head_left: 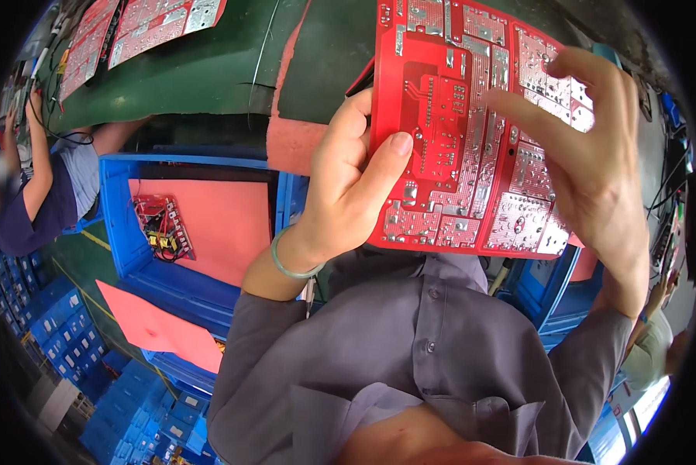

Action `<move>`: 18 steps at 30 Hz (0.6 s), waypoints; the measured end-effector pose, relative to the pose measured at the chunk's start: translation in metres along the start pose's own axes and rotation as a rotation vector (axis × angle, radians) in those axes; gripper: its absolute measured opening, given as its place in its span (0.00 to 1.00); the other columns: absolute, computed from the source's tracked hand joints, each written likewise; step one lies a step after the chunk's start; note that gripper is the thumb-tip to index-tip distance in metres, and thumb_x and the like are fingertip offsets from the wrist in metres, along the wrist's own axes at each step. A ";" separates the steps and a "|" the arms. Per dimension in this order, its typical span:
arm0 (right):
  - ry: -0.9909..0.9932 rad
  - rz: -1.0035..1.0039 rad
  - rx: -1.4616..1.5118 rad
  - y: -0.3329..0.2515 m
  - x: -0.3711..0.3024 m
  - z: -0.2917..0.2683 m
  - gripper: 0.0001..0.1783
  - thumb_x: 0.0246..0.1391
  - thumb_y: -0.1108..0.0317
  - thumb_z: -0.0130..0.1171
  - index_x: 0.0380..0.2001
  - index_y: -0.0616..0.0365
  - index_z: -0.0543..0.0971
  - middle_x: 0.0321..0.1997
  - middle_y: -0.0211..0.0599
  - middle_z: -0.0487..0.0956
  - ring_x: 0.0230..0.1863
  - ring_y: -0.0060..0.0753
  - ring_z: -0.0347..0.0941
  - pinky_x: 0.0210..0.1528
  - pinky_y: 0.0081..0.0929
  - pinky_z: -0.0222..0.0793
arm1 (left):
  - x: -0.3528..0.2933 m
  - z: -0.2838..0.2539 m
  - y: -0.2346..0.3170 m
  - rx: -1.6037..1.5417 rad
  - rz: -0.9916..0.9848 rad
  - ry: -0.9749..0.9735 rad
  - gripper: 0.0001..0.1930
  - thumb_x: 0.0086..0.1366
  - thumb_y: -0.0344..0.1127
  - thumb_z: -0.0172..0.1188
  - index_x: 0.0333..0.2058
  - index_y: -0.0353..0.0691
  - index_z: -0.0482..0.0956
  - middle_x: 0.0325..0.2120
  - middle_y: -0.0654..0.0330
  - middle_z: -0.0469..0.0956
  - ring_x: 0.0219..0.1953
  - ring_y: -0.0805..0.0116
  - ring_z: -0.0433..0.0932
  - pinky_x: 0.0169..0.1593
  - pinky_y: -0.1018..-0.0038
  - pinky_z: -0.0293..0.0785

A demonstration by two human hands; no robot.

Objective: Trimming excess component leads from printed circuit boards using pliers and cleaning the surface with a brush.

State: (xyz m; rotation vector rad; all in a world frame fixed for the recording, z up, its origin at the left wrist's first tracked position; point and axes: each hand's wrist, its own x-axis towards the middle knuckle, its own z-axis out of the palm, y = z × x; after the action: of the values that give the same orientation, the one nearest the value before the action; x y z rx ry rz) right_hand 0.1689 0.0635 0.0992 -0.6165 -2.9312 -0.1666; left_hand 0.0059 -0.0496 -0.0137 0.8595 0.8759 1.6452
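Observation:
A large red circuit board [433, 213] is held up in front of my chest, its side with silvery solder joints and tracks facing me. My left hand [348, 190] grips its left edge, thumb lying on the face and the other fingers behind. A pale green bangle [286, 263] circles that wrist. Over the board's right part is my right hand [600, 167], its fingers apart and the index finger stretched toward the middle of the solder side. Whether a fingertip touches the board cannot be made out. Nothing shows in the right hand.
More red boards [162, 31] lie on the green work surface [185, 89] at the far left. Below it, a blue crate [123, 225] holds a pink sheet [224, 232] and a small wired board [164, 229]. Another person [46, 186] works at left; blue bins [123, 418] are stacked lower left.

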 end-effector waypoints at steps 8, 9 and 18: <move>0.028 -0.124 -0.026 -0.002 0.018 0.012 0.22 0.34 0.76 0.59 0.38 0.43 0.81 0.46 0.45 0.67 0.48 0.47 0.64 0.48 0.36 0.64 | 0.000 0.003 0.000 -0.036 -0.021 -0.006 0.18 0.65 0.26 0.45 0.52 0.28 0.56 0.44 0.53 0.70 0.44 0.74 0.71 0.48 0.77 0.69; 0.018 -0.103 0.006 -0.002 0.021 0.013 0.22 0.34 0.76 0.59 0.38 0.43 0.81 0.46 0.44 0.67 0.48 0.47 0.64 0.48 0.36 0.64 | 0.000 0.002 0.000 -0.028 -0.024 -0.018 0.18 0.65 0.26 0.45 0.52 0.28 0.56 0.44 0.54 0.71 0.44 0.74 0.71 0.48 0.77 0.69; -0.006 -0.081 0.005 -0.003 0.029 0.014 0.23 0.34 0.76 0.59 0.37 0.42 0.82 0.45 0.42 0.68 0.46 0.44 0.65 0.48 0.35 0.64 | 0.002 0.002 0.000 -0.045 -0.041 -0.025 0.18 0.65 0.27 0.45 0.53 0.30 0.57 0.43 0.55 0.71 0.43 0.75 0.71 0.46 0.78 0.68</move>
State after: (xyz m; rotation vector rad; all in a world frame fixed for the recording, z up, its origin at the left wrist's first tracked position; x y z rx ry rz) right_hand 0.1403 0.0740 0.0896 -0.4987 -2.9634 -0.1663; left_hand 0.0067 -0.0473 -0.0125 0.8247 0.8309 1.6096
